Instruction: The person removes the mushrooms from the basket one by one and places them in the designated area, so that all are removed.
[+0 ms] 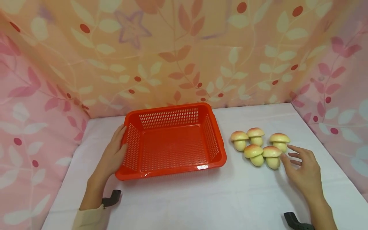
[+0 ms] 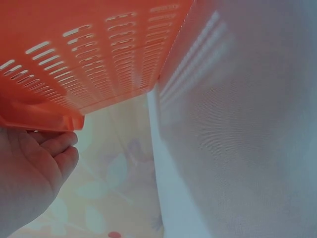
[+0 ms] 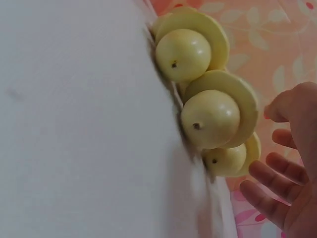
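A red plastic basket (image 1: 173, 172) with slotted walls stands on the white-covered table. My left hand (image 1: 113, 155) holds its left rim, thumb over the edge; in the left wrist view, the fingers (image 2: 62, 144) bend beneath the lip. To the basket's right lie several toy mushrooms, with yellow stems and reddish-yellow caps, in a loose cluster. My right hand (image 1: 306, 172) is beside the rightmost ones, fingers spread and nothing held. Its fingertips are close to the front right mushroom (image 1: 272, 157) and the back right mushroom (image 1: 280, 142); contact is hard to tell.
Floral cloth hangs behind the table (image 1: 184, 204) and along both sides, orange at the back (image 1: 172, 64) and pink at left and right. Dark curved pieces (image 1: 112, 198) sit at both wrists. The basket's inside floor (image 1: 173, 147) shows bare red plastic.
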The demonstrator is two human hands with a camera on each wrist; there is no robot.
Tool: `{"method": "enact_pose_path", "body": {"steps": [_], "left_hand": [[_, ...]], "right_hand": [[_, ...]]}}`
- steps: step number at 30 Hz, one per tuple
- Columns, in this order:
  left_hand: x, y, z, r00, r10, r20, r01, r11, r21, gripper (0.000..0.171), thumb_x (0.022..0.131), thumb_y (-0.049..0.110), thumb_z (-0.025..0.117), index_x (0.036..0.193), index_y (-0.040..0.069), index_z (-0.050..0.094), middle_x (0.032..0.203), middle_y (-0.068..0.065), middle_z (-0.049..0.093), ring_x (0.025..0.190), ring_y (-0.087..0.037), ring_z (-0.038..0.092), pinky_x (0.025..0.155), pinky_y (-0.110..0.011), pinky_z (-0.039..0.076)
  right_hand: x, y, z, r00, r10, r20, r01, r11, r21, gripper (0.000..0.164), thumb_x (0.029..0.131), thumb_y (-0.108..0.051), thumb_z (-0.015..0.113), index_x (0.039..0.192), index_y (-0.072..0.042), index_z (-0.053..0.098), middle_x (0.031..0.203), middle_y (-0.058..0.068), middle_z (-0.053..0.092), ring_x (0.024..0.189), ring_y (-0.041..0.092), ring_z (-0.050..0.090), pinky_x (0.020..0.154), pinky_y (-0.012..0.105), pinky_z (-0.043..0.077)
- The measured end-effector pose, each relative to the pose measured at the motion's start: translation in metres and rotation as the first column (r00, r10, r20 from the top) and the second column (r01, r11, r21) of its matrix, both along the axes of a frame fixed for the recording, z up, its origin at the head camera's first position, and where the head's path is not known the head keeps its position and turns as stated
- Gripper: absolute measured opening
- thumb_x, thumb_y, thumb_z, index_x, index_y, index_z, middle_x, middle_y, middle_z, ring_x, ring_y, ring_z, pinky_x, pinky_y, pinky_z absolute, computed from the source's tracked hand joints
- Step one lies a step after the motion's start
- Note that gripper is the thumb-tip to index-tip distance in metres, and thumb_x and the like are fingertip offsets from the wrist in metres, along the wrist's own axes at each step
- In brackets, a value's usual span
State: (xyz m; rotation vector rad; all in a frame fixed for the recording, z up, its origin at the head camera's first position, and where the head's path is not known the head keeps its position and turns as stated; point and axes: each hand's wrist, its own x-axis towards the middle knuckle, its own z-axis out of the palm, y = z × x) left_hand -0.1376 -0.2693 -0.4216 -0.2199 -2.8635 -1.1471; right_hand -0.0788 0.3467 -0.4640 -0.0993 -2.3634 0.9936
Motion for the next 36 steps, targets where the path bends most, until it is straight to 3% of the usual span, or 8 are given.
{"method": "enact_pose_path", "body": {"steps": [11,19,26,36], "left_hand": [[-0.003,0.003,0.004,1.000,-0.002,-0.026,0.001,1.000,-0.028,0.067,0.108,0.012,0.043,0.170,0.010,0.019,0.180,-0.011,0.013,0.163,-0.045,0.021,0.123,-0.077,0.024],[-0.003,0.011,-0.005,1.000,0.000,-0.012,0.000,1.000,0.003,0.067,0.106,0.011,0.043,0.169,0.007,0.021,0.179,-0.012,0.014,0.162,-0.045,0.022,0.124,-0.076,0.025],[-0.003,0.011,-0.002,1.000,0.007,-0.025,-0.007,1.000,0.012,0.067,0.106,0.010,0.042,0.170,0.009,0.021,0.180,-0.010,0.014,0.163,-0.043,0.021,0.125,-0.075,0.024],[0.000,0.002,-0.002,1.000,0.008,-0.030,-0.008,1.000,0.013,0.066,0.107,0.010,0.042,0.169,0.008,0.021,0.179,-0.011,0.014,0.163,-0.045,0.020,0.124,-0.077,0.023]], "right_hand": [[-0.002,0.000,-0.008,0.994,-0.076,-0.077,0.073,0.997,-0.040,0.040,0.086,0.006,0.076,0.126,0.005,0.072,0.117,-0.035,0.046,0.095,-0.026,0.055,0.079,-0.008,0.043],[0.002,0.012,-0.002,0.995,-0.068,-0.068,0.067,0.997,-0.025,0.031,0.087,0.006,0.071,0.118,0.009,0.072,0.118,-0.033,0.046,0.097,-0.024,0.054,0.078,-0.008,0.043],[0.002,0.011,0.005,0.995,-0.058,-0.081,0.059,0.998,0.005,0.034,0.086,0.006,0.071,0.120,0.008,0.072,0.120,-0.034,0.045,0.101,-0.024,0.053,0.078,-0.008,0.042],[-0.001,0.001,-0.003,0.996,-0.058,-0.063,0.059,0.998,0.011,0.032,0.086,0.004,0.072,0.119,0.007,0.073,0.119,-0.035,0.044,0.100,-0.024,0.052,0.078,-0.009,0.042]]}}
